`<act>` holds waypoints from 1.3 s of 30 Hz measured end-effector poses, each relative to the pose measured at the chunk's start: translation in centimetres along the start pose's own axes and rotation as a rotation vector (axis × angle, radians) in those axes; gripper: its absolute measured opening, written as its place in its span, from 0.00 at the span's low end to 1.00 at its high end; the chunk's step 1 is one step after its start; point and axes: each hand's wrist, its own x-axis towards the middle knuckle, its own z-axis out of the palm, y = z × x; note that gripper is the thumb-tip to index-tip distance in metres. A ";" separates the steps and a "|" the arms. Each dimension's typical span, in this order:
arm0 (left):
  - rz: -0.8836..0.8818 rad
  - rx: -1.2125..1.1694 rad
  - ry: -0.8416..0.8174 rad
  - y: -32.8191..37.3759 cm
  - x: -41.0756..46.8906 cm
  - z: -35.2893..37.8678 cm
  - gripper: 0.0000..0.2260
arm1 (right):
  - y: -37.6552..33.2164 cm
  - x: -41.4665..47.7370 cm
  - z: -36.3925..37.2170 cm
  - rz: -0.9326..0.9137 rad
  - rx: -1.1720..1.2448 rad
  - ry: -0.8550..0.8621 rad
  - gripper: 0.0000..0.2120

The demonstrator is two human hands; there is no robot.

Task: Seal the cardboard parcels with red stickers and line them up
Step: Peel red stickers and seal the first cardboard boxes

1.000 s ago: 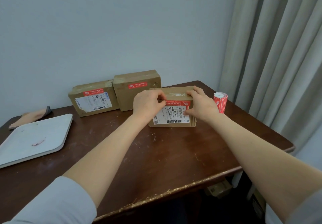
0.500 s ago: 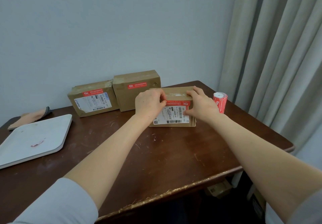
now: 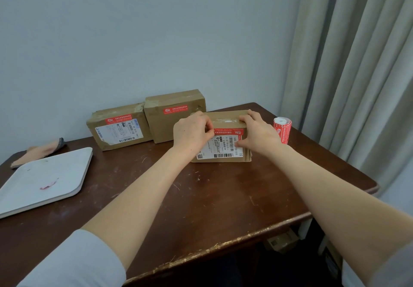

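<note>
Wall [image 3: 156,41] fills the back of the frame, pale and plain, beyond the grip. Curtain [image 3: 357,63] hangs to the right of the grip, grey-beige folds running floor-ward past the table edge. Table [image 3: 223,197] is dark wood with a scuffed, chipped near edge; both forearms reach across it. White tray [image 3: 44,181] lies flat well left of the grip, with a small pink scrap on it. Near parcel [image 3: 225,117] is the task's thing: it stands on the table on its long edge, label face toward the camera, held between both hands. Left hand [image 3: 192,130] clamps its top-left corner, fingers curled over the top, thumb tip against the left end of the red sticker [image 3: 225,131]. Right hand [image 3: 260,134] clamps the top-right corner, fingers over the top, thumb pressed on the front face. Two sealed parcels sit just behind and left of the grip, touching each other, each with a red strip on its front: left parcel [image 3: 116,128] and middle parcel [image 3: 161,128]; the middle one sits just behind the left hand, contact with the near parcel not resolvable. Sticker roll [image 3: 282,130] stands upright just right of the right hand, apart from it. Tan mitt [image 3: 40,151] lies far left of the grip, behind the tray. White shipping label [image 3: 221,148] sits right under the red sticker, between the two thumbs.
</note>
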 end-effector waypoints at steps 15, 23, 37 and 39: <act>0.018 -0.003 -0.011 0.1 -0.1 -0.2 0.04 | 0.1 0.2 0.1 0.008 -0.005 0.001 0.41; 0.016 -0.017 0.010 0.1 -0.3 0.2 0.10 | 0.1 0.1 0.2 0.002 -0.003 -0.001 0.41; -0.040 -0.038 0.011 0.5 -0.5 -0.2 0.04 | 0.0 0.0 0.0 0.000 -0.008 -0.005 0.41; -0.052 -0.031 0.006 0.7 -0.5 -0.2 0.04 | 0.0 0.1 0.0 0.001 -0.014 -0.003 0.41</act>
